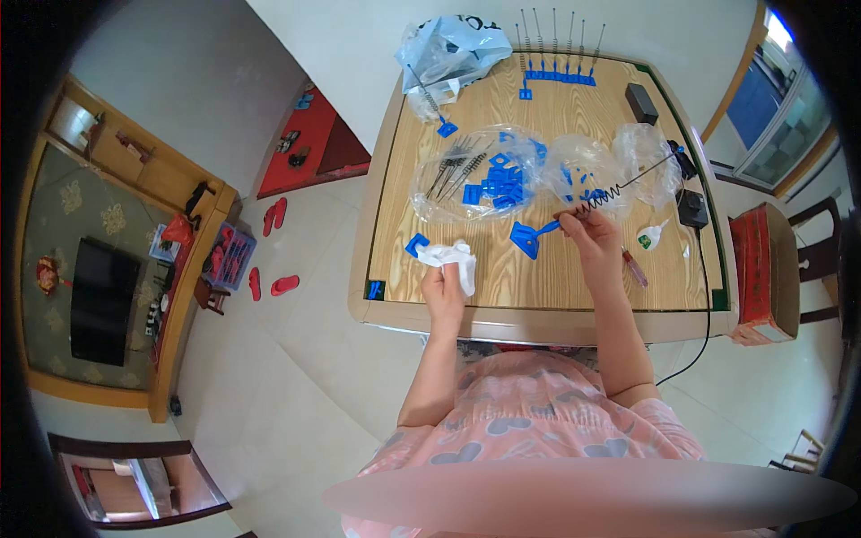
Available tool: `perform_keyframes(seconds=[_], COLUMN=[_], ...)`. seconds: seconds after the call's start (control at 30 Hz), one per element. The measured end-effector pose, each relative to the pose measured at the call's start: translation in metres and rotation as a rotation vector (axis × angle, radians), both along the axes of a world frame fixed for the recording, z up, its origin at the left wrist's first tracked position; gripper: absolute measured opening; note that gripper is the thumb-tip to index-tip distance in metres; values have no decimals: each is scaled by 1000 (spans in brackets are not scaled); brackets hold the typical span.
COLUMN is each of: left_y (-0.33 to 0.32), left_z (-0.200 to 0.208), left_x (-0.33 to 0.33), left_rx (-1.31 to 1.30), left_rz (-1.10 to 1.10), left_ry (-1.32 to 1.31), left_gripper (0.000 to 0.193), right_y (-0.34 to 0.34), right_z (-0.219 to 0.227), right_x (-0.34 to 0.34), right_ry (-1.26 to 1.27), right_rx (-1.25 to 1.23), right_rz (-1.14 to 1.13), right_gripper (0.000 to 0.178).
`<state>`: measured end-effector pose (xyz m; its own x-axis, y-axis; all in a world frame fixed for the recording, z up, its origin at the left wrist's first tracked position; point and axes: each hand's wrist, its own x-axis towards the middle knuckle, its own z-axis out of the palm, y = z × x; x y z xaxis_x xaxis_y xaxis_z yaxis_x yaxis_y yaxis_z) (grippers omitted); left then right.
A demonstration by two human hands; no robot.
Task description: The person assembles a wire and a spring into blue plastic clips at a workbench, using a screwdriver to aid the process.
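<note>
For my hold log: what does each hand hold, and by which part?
Left hand: white tissue, by its near side. Right hand: blue triangular piece with black coiled rod, near where they join.

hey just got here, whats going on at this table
A person sits or stands at the wooden table, their left hand pinching a white tissue or cloth. Their right hand holds a blue piece with a dark coiled rod extending from it. Loose blue parts lie mid-table among clear plastic; similar rod-topped pieces line the far edge.
</note>
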<state>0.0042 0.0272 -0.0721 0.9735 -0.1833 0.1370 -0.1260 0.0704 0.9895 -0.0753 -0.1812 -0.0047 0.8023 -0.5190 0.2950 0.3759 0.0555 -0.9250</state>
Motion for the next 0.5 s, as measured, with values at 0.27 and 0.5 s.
perform_keyframes(seconds=[0.27, 0.5], left_y=[-7, -5], left_z=[-42, -57], left_x=[7, 16], left_rx=[170, 283], left_rz=[-61, -160], left_ry=[-3, 41], left_gripper=[23, 21], right_y=[-24, -32], right_z=[-4, -22], right_x=[-7, -14], right_ry=[-10, 36], right_rx=[120, 108], right_rz=[-100, -167], right_gripper=[11, 11])
